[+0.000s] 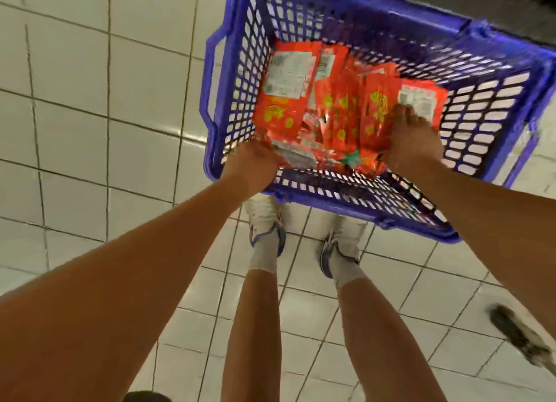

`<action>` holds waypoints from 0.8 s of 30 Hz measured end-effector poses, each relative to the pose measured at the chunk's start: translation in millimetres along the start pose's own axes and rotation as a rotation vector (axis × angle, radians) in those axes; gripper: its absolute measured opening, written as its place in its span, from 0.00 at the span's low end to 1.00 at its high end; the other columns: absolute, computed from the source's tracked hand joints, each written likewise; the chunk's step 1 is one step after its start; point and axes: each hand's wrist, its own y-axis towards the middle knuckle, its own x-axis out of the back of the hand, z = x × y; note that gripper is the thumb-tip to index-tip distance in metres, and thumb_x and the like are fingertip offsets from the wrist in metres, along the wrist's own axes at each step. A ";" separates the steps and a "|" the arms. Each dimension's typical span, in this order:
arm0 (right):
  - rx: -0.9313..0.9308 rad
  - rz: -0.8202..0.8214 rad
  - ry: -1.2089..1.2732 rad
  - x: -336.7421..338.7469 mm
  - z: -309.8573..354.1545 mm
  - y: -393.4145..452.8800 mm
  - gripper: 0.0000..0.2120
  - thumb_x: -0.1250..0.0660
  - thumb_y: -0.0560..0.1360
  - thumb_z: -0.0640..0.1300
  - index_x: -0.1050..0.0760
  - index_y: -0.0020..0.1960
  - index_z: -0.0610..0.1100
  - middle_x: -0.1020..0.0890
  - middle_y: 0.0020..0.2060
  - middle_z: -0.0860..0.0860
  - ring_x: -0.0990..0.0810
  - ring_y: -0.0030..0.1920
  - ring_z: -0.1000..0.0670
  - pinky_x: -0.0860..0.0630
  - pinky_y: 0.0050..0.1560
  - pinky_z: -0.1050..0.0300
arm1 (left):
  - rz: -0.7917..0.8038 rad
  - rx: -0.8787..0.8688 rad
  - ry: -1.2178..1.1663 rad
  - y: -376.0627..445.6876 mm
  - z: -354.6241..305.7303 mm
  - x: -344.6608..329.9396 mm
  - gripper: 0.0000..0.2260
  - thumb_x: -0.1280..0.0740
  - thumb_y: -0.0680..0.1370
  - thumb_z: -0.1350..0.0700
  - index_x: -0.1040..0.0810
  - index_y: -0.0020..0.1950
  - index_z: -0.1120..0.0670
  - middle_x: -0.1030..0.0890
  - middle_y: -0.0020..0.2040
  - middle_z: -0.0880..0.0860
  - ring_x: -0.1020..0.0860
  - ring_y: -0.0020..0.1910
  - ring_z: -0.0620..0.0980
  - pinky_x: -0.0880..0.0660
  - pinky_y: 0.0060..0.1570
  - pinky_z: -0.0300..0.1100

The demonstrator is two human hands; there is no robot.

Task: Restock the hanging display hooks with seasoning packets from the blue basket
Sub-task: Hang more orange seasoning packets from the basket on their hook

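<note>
A blue plastic basket [496, 79] with lattice walls stands on the tiled floor in front of my feet. Several red-orange seasoning packets [325, 106] lie piled inside, some face down with white labels showing. My left hand [251, 160] is at the basket's near left corner, fingers curled around the edge of packets there. My right hand [413, 139] reaches into the basket on the right, its fingers down on a packet; the image is blurred and I cannot tell whether they grip it. No display hooks are in view.
White floor tiles [90, 100] surround the basket. My two legs and white sneakers [264, 218] stand just behind its near rim. A dark blurred object [517, 332] lies on the floor at the lower right. A dark strip runs along the top right.
</note>
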 end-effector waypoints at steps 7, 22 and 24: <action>0.183 -0.254 0.680 63.8 5.3 -57.1 0.19 0.43 0.77 0.52 0.19 0.55 0.42 0.21 0.32 0.45 0.23 0.32 0.44 0.35 0.32 0.57 | 0.070 -0.040 -0.135 -15.3 -33.5 -6.8 0.13 0.33 0.79 0.62 0.20 0.63 0.56 0.16 0.56 0.58 0.20 0.49 0.54 0.21 0.57 0.55; -0.347 0.108 0.633 12.0 15.9 2.3 0.52 0.26 0.72 0.61 0.51 0.81 0.40 0.45 0.79 0.38 0.42 0.78 0.35 0.38 0.76 0.45 | -0.159 0.046 -0.383 8.2 -17.1 -19.5 0.09 0.39 0.81 0.59 0.20 0.56 0.51 0.15 0.52 0.57 0.16 0.52 0.60 0.18 0.54 0.61; -0.253 0.172 0.530 -3.4 28.1 9.7 0.64 0.27 0.68 0.69 0.63 0.81 0.39 0.58 0.81 0.37 0.57 0.81 0.36 0.52 0.80 0.41 | -0.147 0.050 -0.428 11.5 -9.9 -11.5 0.09 0.38 0.81 0.60 0.20 0.52 0.49 0.14 0.51 0.55 0.15 0.51 0.57 0.18 0.54 0.59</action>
